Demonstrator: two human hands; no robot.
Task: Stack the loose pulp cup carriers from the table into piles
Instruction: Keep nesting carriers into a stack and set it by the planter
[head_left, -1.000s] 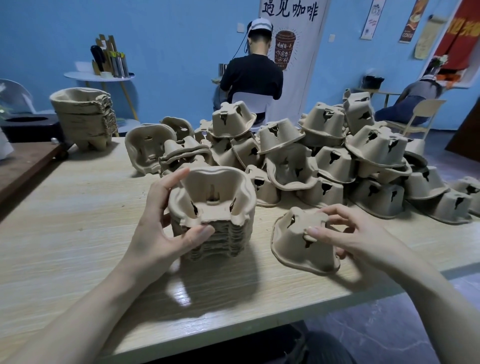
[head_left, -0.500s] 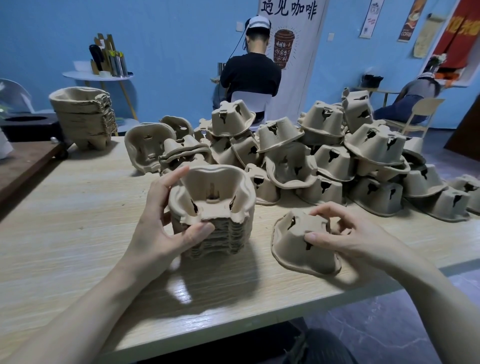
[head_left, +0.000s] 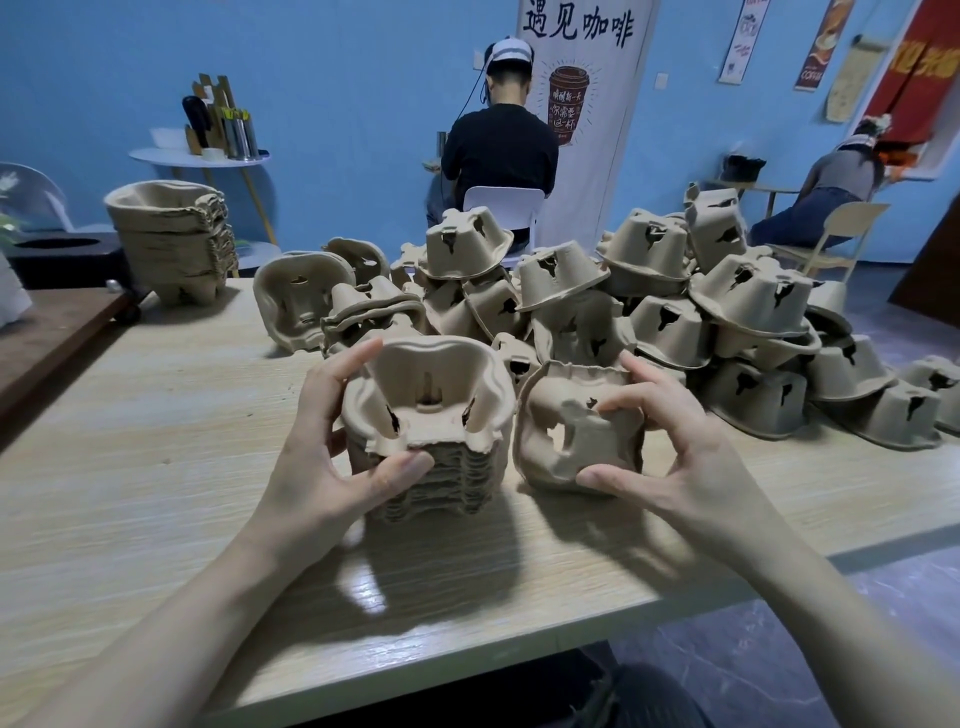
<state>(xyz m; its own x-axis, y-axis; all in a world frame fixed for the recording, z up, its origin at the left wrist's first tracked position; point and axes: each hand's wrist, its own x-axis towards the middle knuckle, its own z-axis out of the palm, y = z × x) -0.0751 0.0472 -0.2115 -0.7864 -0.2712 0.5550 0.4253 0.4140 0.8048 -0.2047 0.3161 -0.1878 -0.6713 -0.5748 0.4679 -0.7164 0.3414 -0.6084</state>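
Blue-walled room, wooden bench (head_left: 156, 467). Our left hand (head_left: 332, 467) gripped the nested pile (head_left: 431, 447); our right hand (head_left: 670, 447) pinched a loose carrier (head_left: 566, 436) beside it, tilted. We judged it needed turning open-side up, cups aligned, before seating.

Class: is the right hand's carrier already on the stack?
No, the right hand holds the carrier tilted beside the stack, not on it.
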